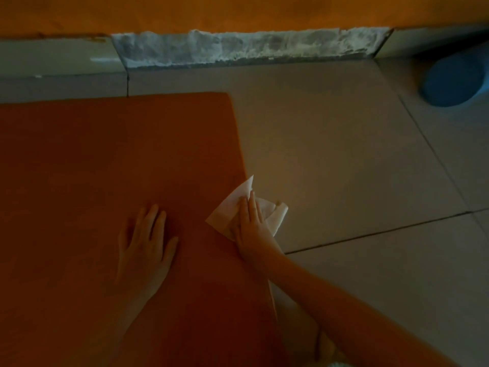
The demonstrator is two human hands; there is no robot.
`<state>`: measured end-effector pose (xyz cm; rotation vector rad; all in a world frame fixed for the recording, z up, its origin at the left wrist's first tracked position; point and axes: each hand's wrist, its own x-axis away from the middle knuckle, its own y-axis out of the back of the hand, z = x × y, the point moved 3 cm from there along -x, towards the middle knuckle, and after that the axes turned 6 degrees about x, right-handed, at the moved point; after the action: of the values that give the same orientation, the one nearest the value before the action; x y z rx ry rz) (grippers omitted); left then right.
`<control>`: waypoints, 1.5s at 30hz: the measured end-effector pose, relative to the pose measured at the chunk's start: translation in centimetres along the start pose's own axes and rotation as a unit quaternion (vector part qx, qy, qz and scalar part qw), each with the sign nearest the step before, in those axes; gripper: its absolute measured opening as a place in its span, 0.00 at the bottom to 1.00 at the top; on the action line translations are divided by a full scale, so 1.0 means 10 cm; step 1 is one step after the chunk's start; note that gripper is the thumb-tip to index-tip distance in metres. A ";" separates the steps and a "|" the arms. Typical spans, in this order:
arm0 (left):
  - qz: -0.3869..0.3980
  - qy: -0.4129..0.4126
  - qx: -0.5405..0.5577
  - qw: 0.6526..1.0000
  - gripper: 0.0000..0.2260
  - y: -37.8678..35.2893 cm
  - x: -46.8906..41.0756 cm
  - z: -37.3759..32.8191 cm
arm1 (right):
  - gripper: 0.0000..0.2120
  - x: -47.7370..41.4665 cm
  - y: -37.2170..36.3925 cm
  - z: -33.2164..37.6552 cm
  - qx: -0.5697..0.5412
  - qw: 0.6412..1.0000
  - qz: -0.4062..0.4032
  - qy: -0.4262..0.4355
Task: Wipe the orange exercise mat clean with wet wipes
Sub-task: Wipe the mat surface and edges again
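The orange exercise mat [105, 168] lies flat on the floor, a smooth matte sheet with a straight right edge and a rounded far corner. It fills the view from 6 round to 10 o'clock. Just off centre toward 6 o'clock, the right hand [250, 223] presses with flat, straight fingers on a white wet wipe [227, 207]. The wipe is thin and creased, folded to a rough triangle. It straddles the mat's right edge, and one crumpled end spills onto the floor. At 7 o'clock the left hand [145, 242] rests palm down on the mat with its fingers spread, holding nothing.

The floor [344, 154] is large pale grey tiles with dark joints. At 12 o'clock an orange wall [238, 11] meets a pale skirting [53, 56], broken by a rough, crumbly white patch [238, 49]. A rounded blue object [452, 83] sits at 2 o'clock, too dim to identify.
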<state>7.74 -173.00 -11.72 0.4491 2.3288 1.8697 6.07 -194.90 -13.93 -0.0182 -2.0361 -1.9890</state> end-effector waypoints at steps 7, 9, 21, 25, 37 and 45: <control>0.006 -0.024 -0.002 1.000 0.35 0.19 -1.05 0.02 | 0.27 -0.45 0.02 -0.15 0.046 0.999 0.006 0.010; 0.005 -0.013 -0.003 1.000 0.35 0.16 -1.19 0.05 | 0.23 -0.66 0.13 -0.22 0.041 0.999 0.002 0.000; -0.042 -0.031 0.068 0.996 0.26 0.09 -1.22 0.13 | 0.23 -2.14 0.39 -0.69 0.141 0.989 0.046 -0.029; -0.053 -0.037 0.079 0.995 0.26 0.09 -1.22 0.14 | 0.24 -2.46 0.62 -0.83 -0.020 0.997 0.029 -0.071; -0.076 -0.041 0.107 0.990 0.23 0.12 -1.22 0.14 | 0.08 -2.23 1.02 -1.24 -0.459 0.796 -0.136 -0.372; -0.062 -0.032 0.096 0.993 0.24 0.12 -1.22 0.14 | 0.14 -2.03 0.73 -1.05 -0.537 0.777 -0.122 -0.305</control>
<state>19.89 -175.13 -12.02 0.3671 2.4427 1.5622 29.17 -200.93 -11.18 -0.7485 -0.8047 -3.3475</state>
